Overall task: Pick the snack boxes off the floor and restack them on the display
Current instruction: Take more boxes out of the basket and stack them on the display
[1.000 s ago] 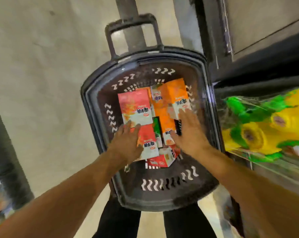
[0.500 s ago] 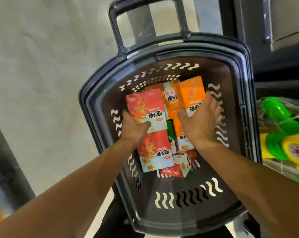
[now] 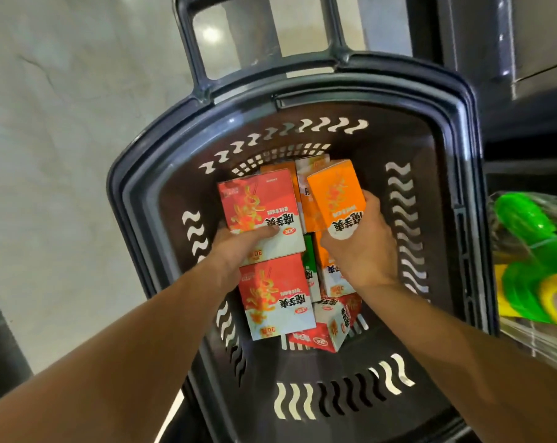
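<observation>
A dark plastic shopping basket [image 3: 136, 199] stands below me with several snack boxes inside. My left hand [image 3: 238, 247] grips a red snack box [image 3: 258, 209] at its near edge, thumb across its white lower face. My right hand [image 3: 360, 247] holds an orange snack box [image 3: 334, 193], tilted up above the pile. Beneath lie another red box [image 3: 274, 298], a green-sided box [image 3: 309, 260], more orange boxes and a small red box [image 3: 328, 327] on its side near the basket floor.
The basket's handle [image 3: 190, 33] stands up at the far side over a pale floor [image 3: 62, 139]. Green and yellow wrapped toys [image 3: 533, 257] fill a shelf at the right. Dark shelving [image 3: 510, 59] rises at the upper right.
Both hands went from lying flat on the pile to gripping boxes. The right hand has lifted the orange box and tilted it up; the view has drawn closer to the basket.
</observation>
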### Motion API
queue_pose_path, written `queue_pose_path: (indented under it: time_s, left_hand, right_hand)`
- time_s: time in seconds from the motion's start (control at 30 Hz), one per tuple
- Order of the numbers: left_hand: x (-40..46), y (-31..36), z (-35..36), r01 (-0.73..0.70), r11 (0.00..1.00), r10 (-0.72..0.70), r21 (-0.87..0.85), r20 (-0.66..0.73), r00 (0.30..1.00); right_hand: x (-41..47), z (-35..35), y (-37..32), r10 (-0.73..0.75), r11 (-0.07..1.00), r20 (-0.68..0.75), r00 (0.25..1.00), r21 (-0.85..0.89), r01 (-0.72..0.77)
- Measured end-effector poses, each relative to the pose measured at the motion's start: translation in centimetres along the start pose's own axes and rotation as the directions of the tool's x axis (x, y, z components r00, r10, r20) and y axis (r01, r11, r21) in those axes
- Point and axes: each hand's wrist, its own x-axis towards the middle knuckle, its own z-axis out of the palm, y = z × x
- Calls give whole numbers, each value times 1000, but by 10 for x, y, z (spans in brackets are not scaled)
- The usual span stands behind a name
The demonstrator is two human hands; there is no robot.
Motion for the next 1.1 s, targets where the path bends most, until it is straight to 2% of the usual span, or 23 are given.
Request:
queue_pose_path:
  time_s: [0.1, 0.27, 0.33, 0.4, 0.47, 0.53, 0.77, 0.9, 1.1]
  left_hand:
    - [-3, -8, 5, -76, 996, 78, 47, -46, 996]
    - [-19, -16, 26, -153, 988, 148, -35, -113, 983]
    - [-26, -18, 40, -237, 969, 244, 67, -146, 959]
    - [-34, -19, 51, -323, 927, 345, 189, -100, 933]
    - [-38, -20, 57, -384, 899, 407, 212, -79, 910]
    - [-48, -17, 57, -408, 886, 443, 222, -137, 886]
    - [-108, -9, 16, -428, 886, 464, 179, -333, 821]
    - [-173, -5, -8, -518, 838, 546, 173, -301, 782]
    - [-301, -3, -36, -692, 704, 702, 157, -297, 647]
  right_hand:
    - [0, -1, 8, 4, 999, 2, 1000, 36, -4]
    - [-3, 1, 10, 91, 991, 18, 996, 100, -92]
    - [-4, 2, 7, 143, 983, 3, 990, 115, -143]
    - [-3, 2, 6, 190, 972, 9, 982, 141, -189]
    - [-5, 0, 6, 214, 962, 30, 976, 166, -216]
    - [-11, -7, 8, 216, 960, 40, 976, 175, -220]
    - [-59, -50, 12, 115, 968, 100, 988, 212, -134]
    - [-94, -95, -5, 64, 963, 105, 992, 254, -88]
    - [-162, -200, -50, -130, 946, 92, 987, 311, 95]
